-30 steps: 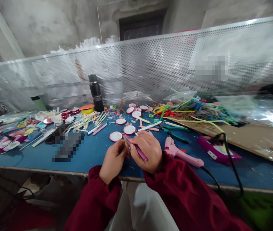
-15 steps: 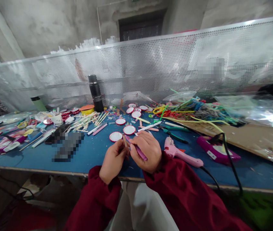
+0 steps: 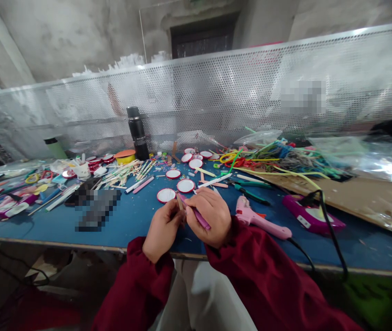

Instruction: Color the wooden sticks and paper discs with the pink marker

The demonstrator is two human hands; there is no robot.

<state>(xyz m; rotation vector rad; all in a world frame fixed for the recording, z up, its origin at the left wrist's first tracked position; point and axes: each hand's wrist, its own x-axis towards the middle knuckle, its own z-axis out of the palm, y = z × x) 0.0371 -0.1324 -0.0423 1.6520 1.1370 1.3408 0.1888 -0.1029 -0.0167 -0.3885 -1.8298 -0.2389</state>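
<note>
Close to the table's front edge, my left hand (image 3: 162, 231) is closed with its fingertips pinching a narrow, flat tan strip (image 3: 180, 202). My right hand (image 3: 213, 216) wraps around a slim purple stick (image 3: 202, 220), whose upper end meets the strip; I cannot make out whether it is a pen or a tool. Just beyond my hands lie white discs with red rims, one (image 3: 166, 196) by my left fingers and another (image 3: 185, 185) behind them. A pink glue gun (image 3: 261, 219) rests beside my right wrist, and green-handled pliers (image 3: 251, 193) lie behind it.
A purple box with a cable (image 3: 311, 215) and a cardboard sheet (image 3: 354, 197) occupy the right side. Tangled coloured cords (image 3: 292, 158) are heaped at the back. Leftward are a dark phone-like slab (image 3: 99, 209), thin sticks (image 3: 123, 174) and a black bottle (image 3: 137, 133).
Almost nothing differs. My right hand and the purple stick have shifted very slightly left, while my left hand keeps its place.
</note>
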